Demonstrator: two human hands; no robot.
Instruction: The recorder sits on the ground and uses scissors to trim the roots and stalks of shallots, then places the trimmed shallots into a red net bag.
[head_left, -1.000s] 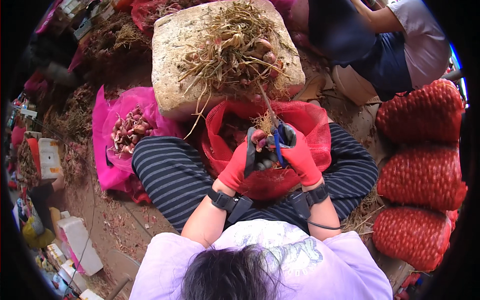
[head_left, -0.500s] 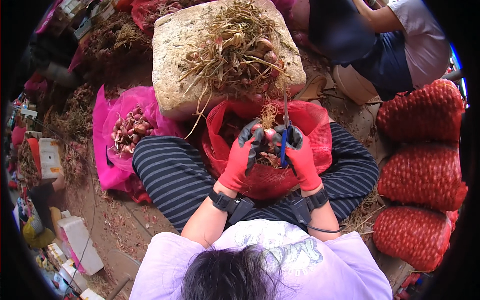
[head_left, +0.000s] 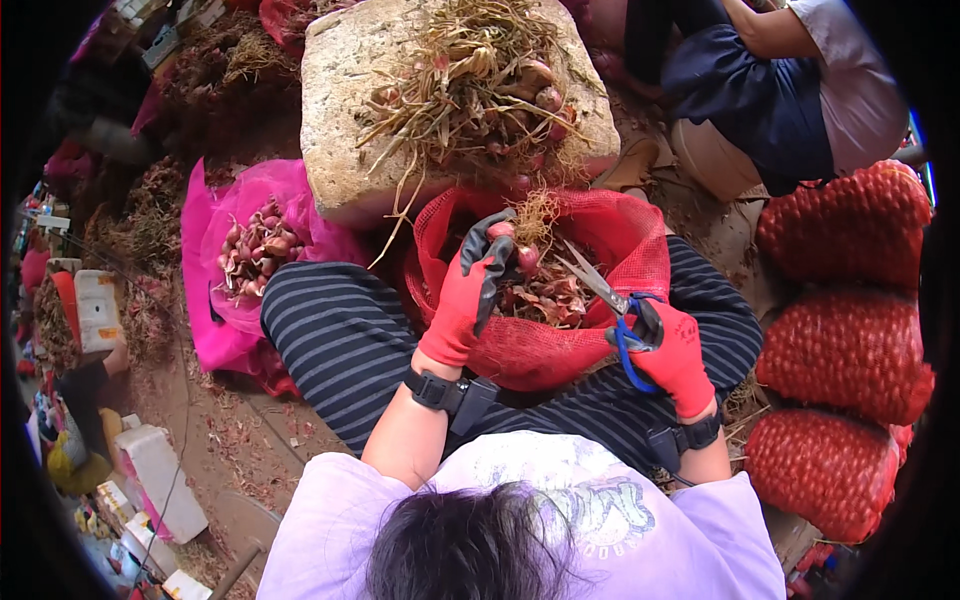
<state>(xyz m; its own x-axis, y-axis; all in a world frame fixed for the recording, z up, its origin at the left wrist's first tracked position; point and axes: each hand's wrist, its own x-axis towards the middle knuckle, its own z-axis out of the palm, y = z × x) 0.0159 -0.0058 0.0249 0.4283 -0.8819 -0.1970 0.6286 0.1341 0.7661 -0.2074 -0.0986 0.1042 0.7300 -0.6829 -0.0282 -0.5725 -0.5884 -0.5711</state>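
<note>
I sit cross-legged with a red mesh bag point(head_left: 640, 235) of shallot trimmings in my lap. My left hand point(head_left: 472, 290), in a red and black glove, holds a shallot point(head_left: 527, 235) with dry roots sticking up over the bag. My right hand point(head_left: 672, 352), gloved the same way, grips blue-handled scissors point(head_left: 600, 292) whose blades point up-left toward the shallot, a short gap away. Just beyond the bag, a pale stone block point(head_left: 350, 80) carries a pile of untrimmed shallots point(head_left: 480, 85) with long dry stalks.
A pink bag point(head_left: 225, 205) holding shallots lies at my left knee. Three filled red mesh sacks point(head_left: 850, 345) are stacked on my right. Another person point(head_left: 770, 90) sits at the upper right. White boxes point(head_left: 160, 480) and dry trimmings litter the dirt floor at left.
My hands have drawn apart: the right hand with the scissors has moved down and right, away from the shallot that the left hand holds over the bag.
</note>
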